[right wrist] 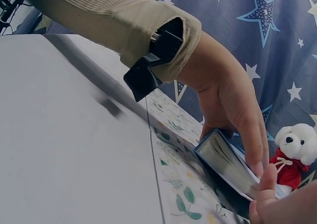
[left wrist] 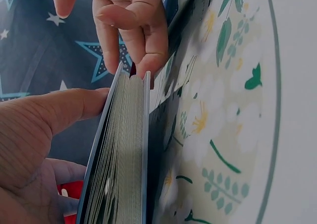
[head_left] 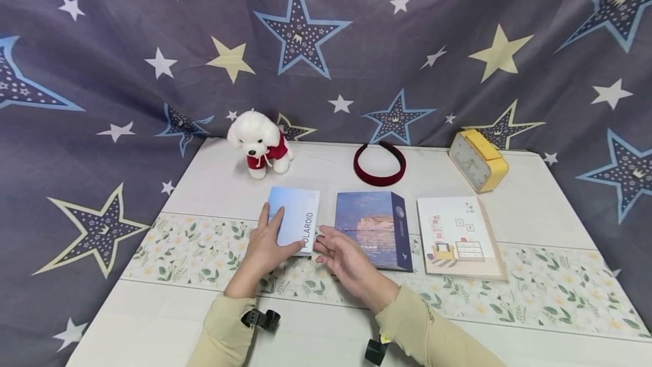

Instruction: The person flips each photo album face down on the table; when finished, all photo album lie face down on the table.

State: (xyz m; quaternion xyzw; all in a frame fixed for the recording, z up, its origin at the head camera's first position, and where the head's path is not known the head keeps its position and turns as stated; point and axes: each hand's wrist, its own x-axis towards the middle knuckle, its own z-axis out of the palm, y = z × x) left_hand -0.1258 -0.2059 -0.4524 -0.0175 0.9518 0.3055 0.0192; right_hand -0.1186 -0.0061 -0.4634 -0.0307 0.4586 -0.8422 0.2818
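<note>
A pale blue photo album (head_left: 295,211) lettered "OLAROID", its first letter covered, lies front left on the table; its page edges face the left wrist camera. My left hand (head_left: 265,249) holds it from the near left side, thumb laid over the cover and other fingers at the left edge. Over the cover's near corner, the thumb (left wrist: 81,105) shows in the left wrist view. At the album's right edge is my right hand (head_left: 348,256), palm turned inward and fingers loosely bent, with fingertips close to or touching the corner. The album's underside is hidden.
Right of it lie a dark blue album (head_left: 367,220) with a seascape cover and a white book (head_left: 458,237) with a drawn room. Behind stand a white toy dog (head_left: 257,135) in red, a dark red headband (head_left: 379,180) and a yellow clock (head_left: 479,160). A star-patterned curtain (head_left: 326,106) hangs behind.
</note>
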